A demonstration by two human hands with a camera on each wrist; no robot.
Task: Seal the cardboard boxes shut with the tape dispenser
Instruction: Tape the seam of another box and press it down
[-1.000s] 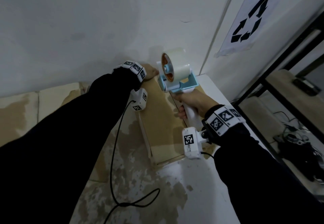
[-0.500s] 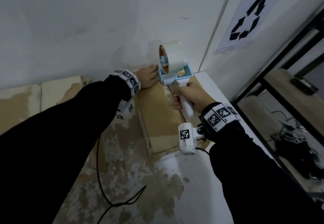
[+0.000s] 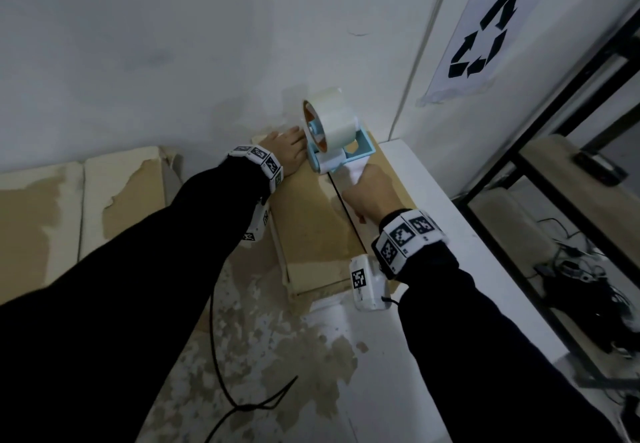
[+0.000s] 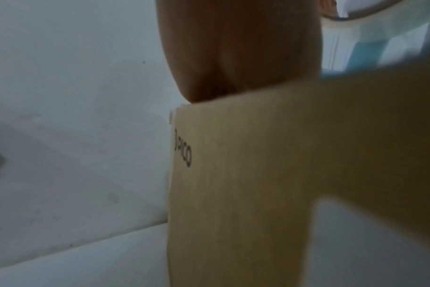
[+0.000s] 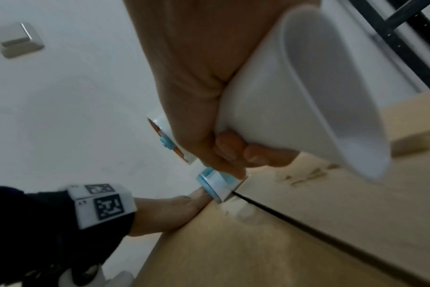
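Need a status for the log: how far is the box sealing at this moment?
Done: the box has its flaps folded shut, but the dark centre seam looks bare, no tape visible along it. In hand: the right hand grips the tape dispenser, set at the far end of the seam by the wall; the left hand rests on the far left flap. Left: draw tape along the seam and cut.
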